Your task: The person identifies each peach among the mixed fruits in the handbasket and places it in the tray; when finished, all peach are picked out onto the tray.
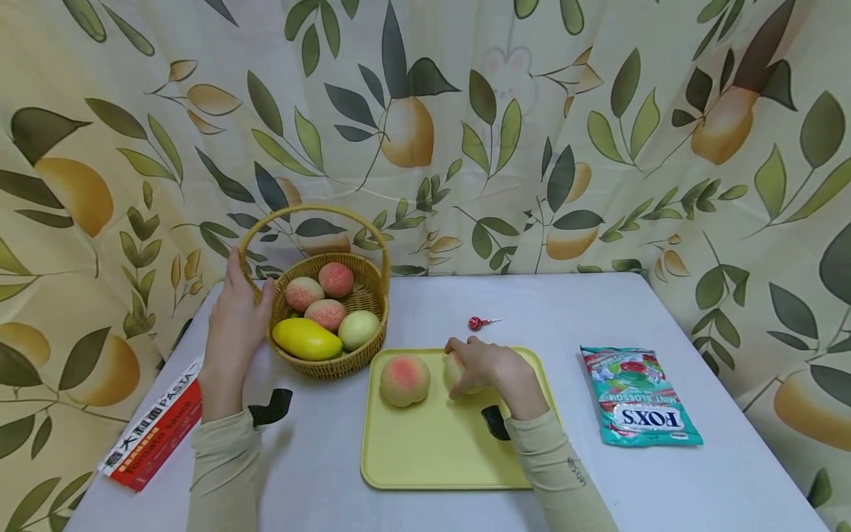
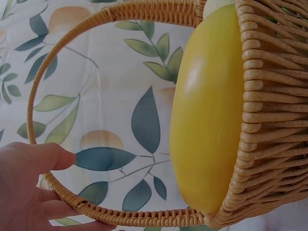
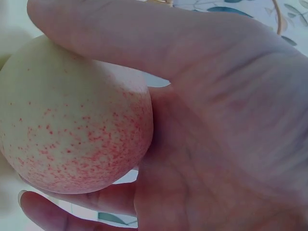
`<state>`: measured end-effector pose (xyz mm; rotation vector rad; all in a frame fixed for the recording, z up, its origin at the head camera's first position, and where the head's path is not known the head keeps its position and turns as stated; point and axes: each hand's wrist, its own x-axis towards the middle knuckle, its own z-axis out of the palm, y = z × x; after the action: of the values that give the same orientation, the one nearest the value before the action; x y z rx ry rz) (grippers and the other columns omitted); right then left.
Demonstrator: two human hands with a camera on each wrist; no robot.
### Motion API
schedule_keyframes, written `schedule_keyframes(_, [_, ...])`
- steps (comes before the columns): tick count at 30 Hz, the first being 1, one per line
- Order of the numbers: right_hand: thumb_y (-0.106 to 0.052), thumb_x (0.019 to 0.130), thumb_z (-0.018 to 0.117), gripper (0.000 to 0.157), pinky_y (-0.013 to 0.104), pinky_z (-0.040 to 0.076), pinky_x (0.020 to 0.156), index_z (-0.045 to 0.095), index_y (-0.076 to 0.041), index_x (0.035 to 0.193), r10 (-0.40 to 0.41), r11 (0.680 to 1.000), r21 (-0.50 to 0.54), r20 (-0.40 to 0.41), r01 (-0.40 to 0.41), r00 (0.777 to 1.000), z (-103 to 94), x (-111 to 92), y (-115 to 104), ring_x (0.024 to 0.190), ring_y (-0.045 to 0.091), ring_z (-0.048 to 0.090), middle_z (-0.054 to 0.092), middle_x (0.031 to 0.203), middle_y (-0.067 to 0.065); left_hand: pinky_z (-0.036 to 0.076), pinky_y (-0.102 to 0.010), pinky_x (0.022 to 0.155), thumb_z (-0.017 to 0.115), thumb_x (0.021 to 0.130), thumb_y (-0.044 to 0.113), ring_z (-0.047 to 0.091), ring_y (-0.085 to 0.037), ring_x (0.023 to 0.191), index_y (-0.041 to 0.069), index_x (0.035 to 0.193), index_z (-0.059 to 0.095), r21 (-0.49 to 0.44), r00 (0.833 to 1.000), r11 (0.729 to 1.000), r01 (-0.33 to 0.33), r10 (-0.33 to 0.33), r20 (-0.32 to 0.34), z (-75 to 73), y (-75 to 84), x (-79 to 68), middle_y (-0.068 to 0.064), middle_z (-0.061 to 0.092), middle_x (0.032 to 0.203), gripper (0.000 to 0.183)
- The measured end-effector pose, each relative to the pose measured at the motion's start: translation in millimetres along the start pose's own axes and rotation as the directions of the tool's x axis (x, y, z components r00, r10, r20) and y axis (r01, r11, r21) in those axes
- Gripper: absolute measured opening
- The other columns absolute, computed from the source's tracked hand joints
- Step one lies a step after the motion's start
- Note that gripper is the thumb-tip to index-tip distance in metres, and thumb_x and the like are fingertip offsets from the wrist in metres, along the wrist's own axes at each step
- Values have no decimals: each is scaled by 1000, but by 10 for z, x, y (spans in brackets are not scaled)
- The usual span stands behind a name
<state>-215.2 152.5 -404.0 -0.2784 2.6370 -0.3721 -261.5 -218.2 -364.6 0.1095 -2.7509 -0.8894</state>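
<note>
My left hand [image 1: 236, 325] holds the left side of the handle of a wicker basket [image 1: 362, 360]. In the left wrist view, the thumb is on one side of the handle [image 2: 32, 96] and the fingers on the other. Inside the basket lie a smooth yellow mango-like fruit [image 1: 307, 339], a pale green round fruit [image 1: 359, 329] and several reddish peaches [image 1: 335, 280]. Over the yellow tray [image 1: 432, 462], my right hand [image 1: 495, 373] grips a pale peach with red speckles [image 3: 77, 120], thumb and fingers round it. Left of it on the tray sits another peach [image 1: 405, 380].
A red-wrapped lollipop [image 1: 476, 324] lies behind the tray. To the right is a teal candy bag [image 1: 638, 399]. A red and white pasta sauce packet [image 1: 159, 428] lies by my left forearm. A patterned curtain [image 1: 465, 148] hangs behind the table.
</note>
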Motion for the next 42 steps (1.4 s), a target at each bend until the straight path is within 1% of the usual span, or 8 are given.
schedule_keyframes(6, [-39,80,85,70,59,50,98,52,-21,139,9,1000,23,7,-9,1000,-13,1,4,110,31,61,56,134,14,41,-72,107,45,107,39,47,-61,133,11,165,-10,-5,1000,1000,-5,5,1,-3,-9,4,-30,24,167,85])
schedule_keyframes(13, [-45,88,76,62,54,51,96,53,-18,139,8,1000,29,-1,-8,1000,-14,22,11,105,26,59,59,126,13,42,-72,107,45,107,40,48,-61,133,10,165,-10,-2,1000,1000,-11,11,0,-7,-13,9,-31,23,167,84])
schedule_keyframes(19, [-49,96,65,57,59,50,103,54,-17,142,8,999,47,-55,-5,998,-61,-17,-5,119,32,62,59,139,14,43,-72,105,45,107,39,49,-61,132,10,165,-10,2,1000,1000,-1,1,2,-10,2,14,-31,24,166,85])
schedule_keyframes(24, [-45,99,62,50,57,53,97,57,-15,139,-40,998,40,-123,46,992,-78,-14,-4,111,29,64,59,132,14,44,-71,106,45,107,40,50,-61,131,10,165,-10,3,1000,1000,1,-1,0,-7,2,11,-31,24,166,85])
schedule_keyframes(28, [-37,102,59,44,54,53,97,59,-9,136,-151,987,27,-225,161,963,-72,5,-22,109,31,64,60,128,18,43,-71,106,46,107,38,49,-61,131,9,165,-10,5,1000,1000,3,-3,2,-7,-7,8,-31,24,166,85])
schedule_keyframes(35, [-37,105,57,49,54,46,111,52,-11,146,-328,939,-29,-371,343,869,-87,90,-223,132,37,56,57,144,16,40,-71,110,46,107,37,43,-60,138,10,165,-10,-11,1000,1000,-1,1,-6,-28,5,25,-29,20,168,85])
schedule_keyframes(38, [-38,104,57,54,53,42,117,48,-14,152,-390,911,-21,-371,412,843,-84,153,-365,139,34,51,53,151,13,39,-71,111,46,107,38,43,-60,138,9,165,-11,-14,1000,1000,-3,3,-2,-10,3,24,-29,20,168,85])
schedule_keyframes(42, [-39,105,57,57,53,37,122,44,-15,155,-437,889,-12,-314,457,843,-85,225,-547,145,32,45,50,154,11,40,-71,110,45,107,39,43,-59,140,10,165,-11,-17,1000,1000,7,-6,10,20,-10,13,-28,20,169,86])
